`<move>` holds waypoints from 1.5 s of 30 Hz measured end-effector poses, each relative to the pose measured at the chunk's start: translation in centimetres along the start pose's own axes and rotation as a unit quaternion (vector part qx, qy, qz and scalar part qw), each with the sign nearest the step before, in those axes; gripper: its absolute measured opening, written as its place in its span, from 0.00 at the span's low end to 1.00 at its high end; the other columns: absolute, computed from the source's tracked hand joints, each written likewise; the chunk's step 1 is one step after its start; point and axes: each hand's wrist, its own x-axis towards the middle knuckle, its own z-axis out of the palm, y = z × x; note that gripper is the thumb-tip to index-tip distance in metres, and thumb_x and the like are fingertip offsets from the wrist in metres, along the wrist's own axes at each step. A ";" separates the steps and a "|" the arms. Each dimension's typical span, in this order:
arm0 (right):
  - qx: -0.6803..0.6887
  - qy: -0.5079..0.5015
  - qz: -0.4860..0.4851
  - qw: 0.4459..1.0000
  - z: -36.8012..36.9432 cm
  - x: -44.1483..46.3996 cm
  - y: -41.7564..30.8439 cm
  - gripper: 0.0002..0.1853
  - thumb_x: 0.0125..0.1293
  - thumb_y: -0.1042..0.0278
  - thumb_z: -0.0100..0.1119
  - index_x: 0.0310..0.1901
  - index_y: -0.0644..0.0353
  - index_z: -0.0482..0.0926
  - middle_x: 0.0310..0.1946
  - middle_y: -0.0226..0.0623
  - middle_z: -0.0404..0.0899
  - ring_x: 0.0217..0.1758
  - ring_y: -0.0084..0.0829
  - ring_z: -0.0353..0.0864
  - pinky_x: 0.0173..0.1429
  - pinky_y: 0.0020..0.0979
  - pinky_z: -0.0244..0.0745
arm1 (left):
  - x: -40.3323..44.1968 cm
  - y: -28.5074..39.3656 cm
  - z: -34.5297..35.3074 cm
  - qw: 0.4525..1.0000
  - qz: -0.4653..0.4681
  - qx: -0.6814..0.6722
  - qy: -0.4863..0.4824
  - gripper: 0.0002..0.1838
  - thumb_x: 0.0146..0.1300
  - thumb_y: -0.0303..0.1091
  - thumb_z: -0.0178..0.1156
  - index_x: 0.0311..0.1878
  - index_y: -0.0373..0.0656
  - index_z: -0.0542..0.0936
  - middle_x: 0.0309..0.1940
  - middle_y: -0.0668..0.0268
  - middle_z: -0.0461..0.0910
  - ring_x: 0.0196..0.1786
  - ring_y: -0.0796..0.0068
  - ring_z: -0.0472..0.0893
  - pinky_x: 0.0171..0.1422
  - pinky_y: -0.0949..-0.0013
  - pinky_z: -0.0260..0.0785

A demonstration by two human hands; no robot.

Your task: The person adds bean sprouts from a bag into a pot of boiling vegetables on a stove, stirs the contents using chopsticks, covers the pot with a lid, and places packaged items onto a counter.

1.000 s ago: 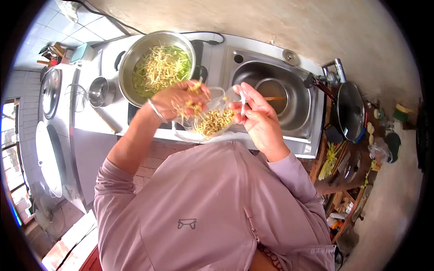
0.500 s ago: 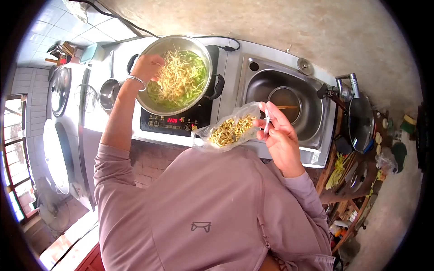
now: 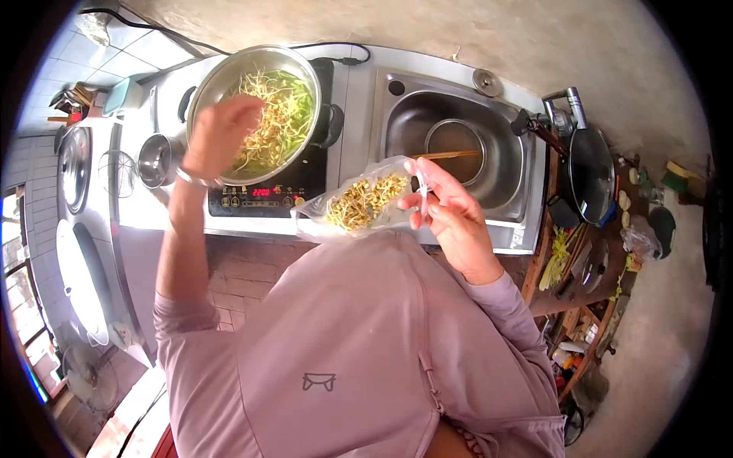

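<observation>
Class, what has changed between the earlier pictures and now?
The left hand, holding sprouts by the plastic bag at first, has moved left over the pot; blur hides whether the hand still holds any. The right hand still holds the bag; the chopsticks still lie in the sink.

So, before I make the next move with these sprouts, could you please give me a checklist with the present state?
1. Plastic bag secured: ok, the right hand grips one end.
2. Sprouts left in the bag: ok, a good clump shows.
3. Pot uncovered: ok, its contents are visible.
4. Cooker on: ok, the display reads 2200.
5. Left hand emptied: cannot tell, it is blurred over the pot.
6. Left hand clear of the pot: not ok.
</observation>
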 end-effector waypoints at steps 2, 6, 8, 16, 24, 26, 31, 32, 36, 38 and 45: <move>-0.003 -0.024 0.007 1.000 0.1 -0.4 -0.1 0.23 0.65 0.70 0.43 0.62 0.61 0.57 0.59 0.34 0.61 0.46 0.25 0.72 0.42 0.22 0.66 | -2.2 3.5 3.5 0.973 0.069 -0.129 -0.180 0.11 0.56 0.26 0.52 0.42 0.38 0.77 0.32 0.58 0.79 0.33 0.71 0.79 0.37 0.70 0.71; 0.004 -0.021 -0.007 1.000 -0.1 -0.9 0.4 0.23 0.65 0.71 0.42 0.62 0.61 0.57 0.59 0.36 0.61 0.46 0.25 0.72 0.42 0.22 0.66 | -4.3 0.8 16.6 0.933 0.185 0.035 -0.307 0.09 0.53 0.27 0.49 0.36 0.39 0.78 0.34 0.54 0.77 0.38 0.55 0.76 0.45 0.58 0.68; 0.010 0.016 -0.012 1.000 -0.5 -1.2 0.5 0.27 0.59 0.73 0.46 0.62 0.61 0.57 0.61 0.42 0.59 0.45 0.29 0.72 0.41 0.24 0.67 | -4.1 -1.6 22.3 0.917 0.051 0.190 -0.348 0.12 0.55 0.28 0.49 0.42 0.41 0.76 0.39 0.53 0.76 0.42 0.55 0.76 0.47 0.58 0.67; 0.003 0.043 -0.015 0.999 -1.6 -2.7 0.6 0.27 0.59 0.76 0.43 0.62 0.61 0.57 0.60 0.42 0.60 0.45 0.31 0.72 0.40 0.25 0.65 | -4.7 -0.9 27.5 0.947 0.074 0.193 -0.245 0.21 0.58 0.33 0.47 0.57 0.48 0.65 0.51 0.53 0.68 0.47 0.53 0.75 0.50 0.57 0.68; 0.009 0.032 -0.021 0.999 -1.8 -3.0 0.5 0.27 0.59 0.77 0.41 0.62 0.61 0.58 0.60 0.41 0.60 0.44 0.30 0.72 0.41 0.24 0.65 | -4.1 -2.5 30.6 0.931 0.097 0.240 -0.256 0.21 0.58 0.35 0.47 0.57 0.45 0.65 0.52 0.54 0.67 0.54 0.55 0.71 0.53 0.59 0.67; 0.008 0.026 -0.025 0.999 -1.8 -3.1 0.4 0.27 0.58 0.78 0.41 0.62 0.61 0.58 0.60 0.42 0.61 0.44 0.30 0.72 0.41 0.24 0.65 | -3.8 -1.8 30.2 0.935 0.070 0.221 -0.267 0.21 0.58 0.34 0.47 0.56 0.44 0.66 0.51 0.53 0.69 0.54 0.55 0.70 0.54 0.60 0.65; 0.035 0.019 -0.020 0.999 -2.5 -3.3 -0.1 0.24 0.62 0.77 0.40 0.61 0.60 0.58 0.59 0.37 0.63 0.45 0.27 0.72 0.41 0.22 0.65 | -3.2 -3.0 27.5 0.938 0.003 -0.124 -0.324 0.16 0.55 0.28 0.48 0.49 0.40 0.72 0.46 0.54 0.73 0.54 0.58 0.70 0.57 0.64 0.62; 0.036 0.020 -0.020 0.999 -2.5 -3.3 -0.1 0.24 0.62 0.77 0.40 0.61 0.60 0.58 0.59 0.37 0.63 0.45 0.27 0.72 0.41 0.22 0.65 | -3.7 -4.5 27.9 0.957 0.048 -0.099 -0.269 0.14 0.54 0.26 0.49 0.45 0.39 0.73 0.46 0.54 0.73 0.53 0.58 0.71 0.56 0.65 0.62; 0.029 0.010 -0.008 1.000 -1.9 -3.0 -0.1 0.23 0.62 0.76 0.41 0.61 0.59 0.58 0.58 0.36 0.63 0.45 0.26 0.72 0.41 0.22 0.65 | -5.3 -2.5 22.7 0.976 0.067 -0.025 -0.207 0.10 0.52 0.24 0.47 0.38 0.39 0.75 0.40 0.54 0.76 0.47 0.54 0.73 0.51 0.61 0.64; 0.023 0.005 -0.011 1.000 -1.7 -2.7 -0.2 0.23 0.62 0.75 0.41 0.61 0.59 0.59 0.58 0.36 0.64 0.45 0.26 0.72 0.41 0.22 0.66 | -5.8 -2.6 21.7 0.978 0.074 0.040 -0.190 0.11 0.55 0.27 0.48 0.40 0.39 0.74 0.35 0.54 0.77 0.41 0.52 0.76 0.47 0.58 0.67; 0.013 -0.054 -0.008 0.998 -0.8 -2.1 0.5 0.24 0.61 0.74 0.43 0.61 0.60 0.59 0.56 0.35 0.65 0.46 0.26 0.72 0.40 0.22 0.65 | -4.6 -1.7 24.8 0.956 0.001 0.226 -0.186 0.12 0.54 0.28 0.50 0.43 0.43 0.72 0.37 0.55 0.77 0.42 0.59 0.77 0.44 0.60 0.71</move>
